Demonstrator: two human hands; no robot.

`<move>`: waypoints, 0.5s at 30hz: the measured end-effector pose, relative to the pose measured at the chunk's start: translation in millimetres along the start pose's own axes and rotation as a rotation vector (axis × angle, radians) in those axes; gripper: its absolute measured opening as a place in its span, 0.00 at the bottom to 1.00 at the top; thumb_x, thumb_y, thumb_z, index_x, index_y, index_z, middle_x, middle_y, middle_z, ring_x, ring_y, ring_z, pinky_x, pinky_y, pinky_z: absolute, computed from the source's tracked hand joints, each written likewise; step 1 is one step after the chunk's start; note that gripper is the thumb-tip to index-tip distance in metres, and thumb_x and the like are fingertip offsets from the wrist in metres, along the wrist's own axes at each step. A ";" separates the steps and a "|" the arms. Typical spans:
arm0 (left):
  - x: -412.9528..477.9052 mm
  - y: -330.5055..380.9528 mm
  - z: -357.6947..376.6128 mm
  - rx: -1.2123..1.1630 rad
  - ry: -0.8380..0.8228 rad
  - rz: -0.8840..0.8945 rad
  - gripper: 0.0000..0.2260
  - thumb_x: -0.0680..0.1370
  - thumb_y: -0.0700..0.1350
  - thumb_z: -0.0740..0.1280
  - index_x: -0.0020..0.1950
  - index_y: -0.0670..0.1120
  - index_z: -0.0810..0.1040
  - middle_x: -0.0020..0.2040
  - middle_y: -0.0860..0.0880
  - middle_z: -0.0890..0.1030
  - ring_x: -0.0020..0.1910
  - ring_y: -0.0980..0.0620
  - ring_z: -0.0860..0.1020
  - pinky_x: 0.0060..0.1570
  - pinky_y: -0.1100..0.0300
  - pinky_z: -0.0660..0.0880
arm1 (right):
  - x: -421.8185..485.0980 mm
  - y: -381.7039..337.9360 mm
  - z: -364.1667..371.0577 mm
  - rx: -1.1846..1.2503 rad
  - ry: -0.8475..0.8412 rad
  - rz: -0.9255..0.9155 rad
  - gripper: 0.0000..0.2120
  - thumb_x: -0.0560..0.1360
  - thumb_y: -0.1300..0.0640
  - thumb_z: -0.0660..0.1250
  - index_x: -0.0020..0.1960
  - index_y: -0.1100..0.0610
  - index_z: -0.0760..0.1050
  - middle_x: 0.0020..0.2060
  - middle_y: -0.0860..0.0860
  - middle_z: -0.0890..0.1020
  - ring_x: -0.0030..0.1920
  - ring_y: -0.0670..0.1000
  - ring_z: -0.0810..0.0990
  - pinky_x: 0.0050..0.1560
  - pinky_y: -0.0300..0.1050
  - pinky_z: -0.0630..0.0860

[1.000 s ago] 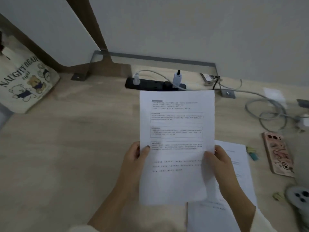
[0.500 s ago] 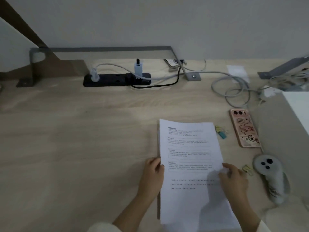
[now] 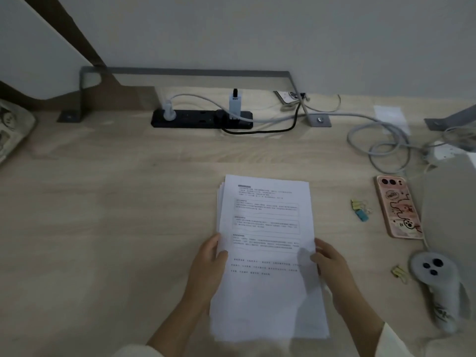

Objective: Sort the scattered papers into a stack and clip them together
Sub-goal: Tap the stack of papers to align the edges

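A stack of white printed papers (image 3: 268, 228) lies in front of me on the wooden desk (image 3: 103, 228), its sheets slightly fanned at the top left corner. My left hand (image 3: 208, 266) grips the stack's left edge, thumb on top of the page. My right hand (image 3: 328, 264) holds the right edge, thumb on the top sheet. Small yellow and blue binder clips (image 3: 360, 210) lie on the desk to the right of the stack. Another yellow clip (image 3: 398, 273) lies further right and nearer.
A phone in a pink case (image 3: 398, 207) lies right of the clips. A grey controller (image 3: 438, 287) sits at the near right. A black power strip (image 3: 201, 119) with plugs and coiled cables (image 3: 381, 145) runs along the back. A printed tote bag (image 3: 10, 130) is at the far left.
One second ago I held a single sheet up over the pile. That sheet now lies on the pile, and both hands hold the stack's side edges on the desk.
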State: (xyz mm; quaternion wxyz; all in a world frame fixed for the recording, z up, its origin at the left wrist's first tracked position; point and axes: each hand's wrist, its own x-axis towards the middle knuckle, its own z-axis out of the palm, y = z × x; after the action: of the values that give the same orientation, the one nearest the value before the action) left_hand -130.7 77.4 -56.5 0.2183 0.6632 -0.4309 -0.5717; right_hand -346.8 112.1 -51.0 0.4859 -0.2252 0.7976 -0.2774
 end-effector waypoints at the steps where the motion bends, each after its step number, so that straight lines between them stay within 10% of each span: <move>1: 0.2 -0.8 -10.6 -0.022 0.030 -0.015 0.17 0.78 0.39 0.60 0.64 0.52 0.71 0.60 0.57 0.74 0.58 0.58 0.74 0.60 0.60 0.70 | -0.5 -4.7 7.9 0.020 -0.045 -0.012 0.18 0.74 0.69 0.56 0.56 0.53 0.75 0.44 0.56 0.82 0.44 0.57 0.80 0.44 0.50 0.77; 10: -9.4 -21.5 -65.9 -0.071 0.149 -0.069 0.13 0.75 0.43 0.64 0.57 0.54 0.78 0.54 0.56 0.81 0.46 0.66 0.79 0.41 0.67 0.72 | 12.8 -12.3 56.3 -0.016 -0.110 -0.009 0.13 0.72 0.64 0.60 0.55 0.61 0.76 0.48 0.58 0.81 0.45 0.56 0.78 0.43 0.48 0.74; 15: -12.1 -30.2 -63.8 -0.055 0.154 -0.109 0.18 0.77 0.38 0.60 0.66 0.48 0.73 0.62 0.52 0.77 0.60 0.54 0.76 0.58 0.59 0.71 | 12.8 -22.2 61.7 0.055 -0.082 0.091 0.08 0.72 0.67 0.59 0.35 0.60 0.67 0.30 0.56 0.68 0.32 0.53 0.66 0.35 0.44 0.63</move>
State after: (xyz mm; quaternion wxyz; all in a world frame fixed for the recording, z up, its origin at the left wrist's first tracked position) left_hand -60.3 90.5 -57.2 0.2373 0.7213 -0.3603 -0.5418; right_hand -294.8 73.7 -67.6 0.5364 -0.1863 0.7786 -0.2673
